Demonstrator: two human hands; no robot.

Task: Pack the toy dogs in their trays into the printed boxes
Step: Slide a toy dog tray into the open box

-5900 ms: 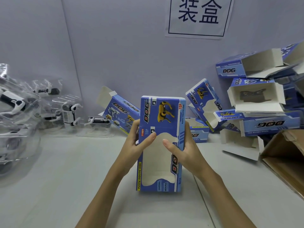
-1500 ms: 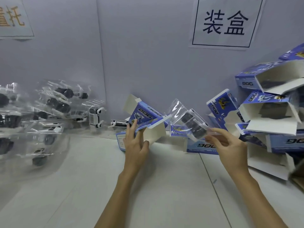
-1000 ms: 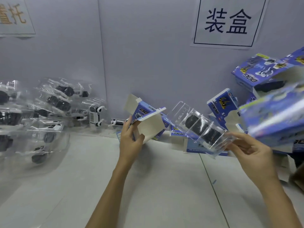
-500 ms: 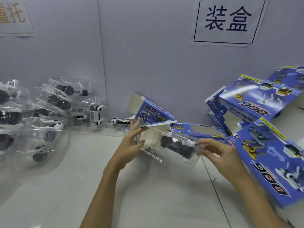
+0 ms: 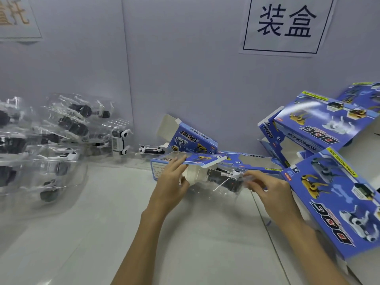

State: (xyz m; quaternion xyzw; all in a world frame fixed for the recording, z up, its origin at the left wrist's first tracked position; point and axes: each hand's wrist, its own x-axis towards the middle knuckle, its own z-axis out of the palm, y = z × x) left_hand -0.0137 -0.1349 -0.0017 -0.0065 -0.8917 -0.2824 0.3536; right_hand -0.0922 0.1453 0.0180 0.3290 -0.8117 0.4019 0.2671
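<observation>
Two paper signs (image 5: 286,24) hang on the grey wall behind a pale table (image 5: 82,233). At mid-table, the clear tray (image 5: 223,181) with its toy dog lies lengthwise left-right, its left end inside the printed box (image 5: 191,159). The left hand (image 5: 171,182) grips the box mouth; the right hand (image 5: 267,188) pinches the tray's right end.

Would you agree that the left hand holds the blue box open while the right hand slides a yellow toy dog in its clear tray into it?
Not quite: in the head view the toy dog in the clear tray is black and white, not yellow. Otherwise yes: left hand holds the box, right hand feeds the tray.
</observation>
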